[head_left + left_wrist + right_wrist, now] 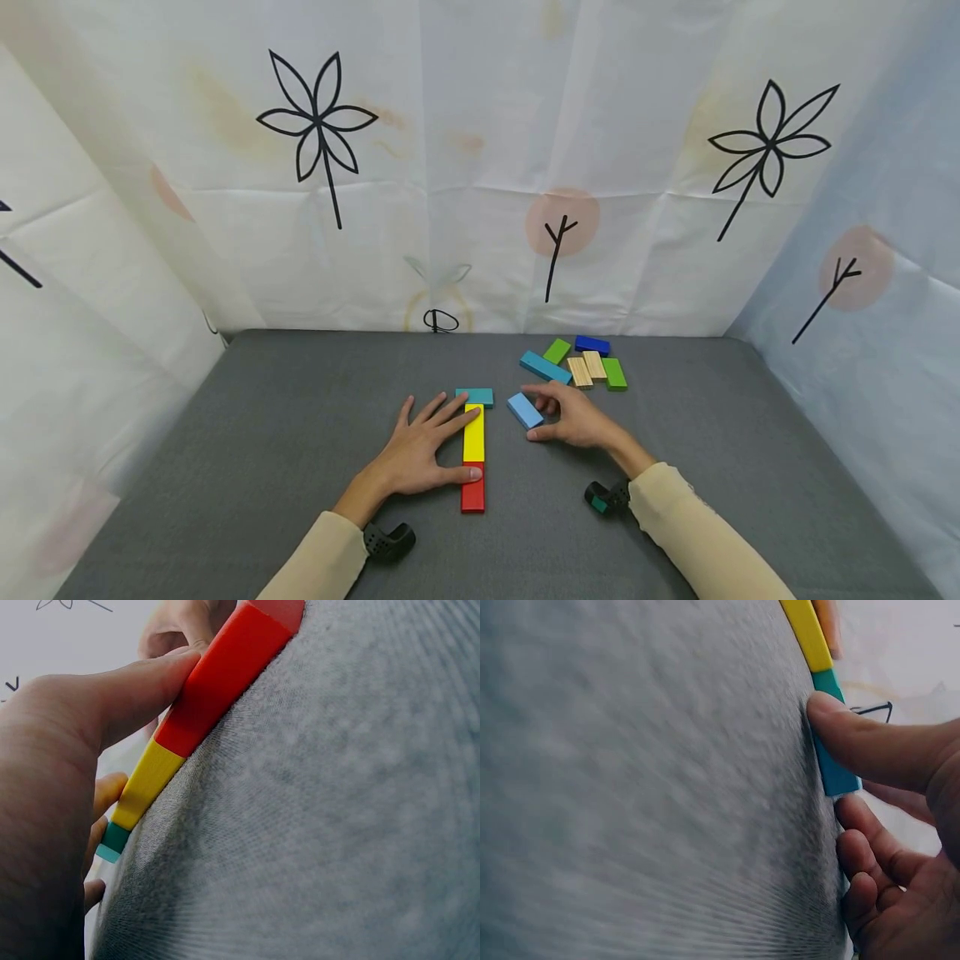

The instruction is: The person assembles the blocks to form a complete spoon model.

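Ten coloured blocks, two hands at work

The head view counts ten blocks on the grey table point(315, 408): four near the hands and six in a loose cluster farther off. The four are one red block point(473, 499), one yellow block point(473, 443), one teal block point(482, 396) and one light blue block point(524, 410). Red and yellow lie end to end, with teal crosswise at the far end. Light blue lies at a slant, just right of that line.

The left hand point(418, 456) is spread, its thumb on red and fingertips reaching yellow and teal. The right hand point(576, 417) pinches light blue between thumb and index finger.

The cluster, seen in the head view alone, has two green blocks point(615, 375), two plain wooden blocks point(580, 373), one dark blue block point(592, 345) and one long blue block point(543, 367). The left wrist view shows red's side and end face, and the thumb against it. The right wrist view leaves red out but shows the curled lower fingers.
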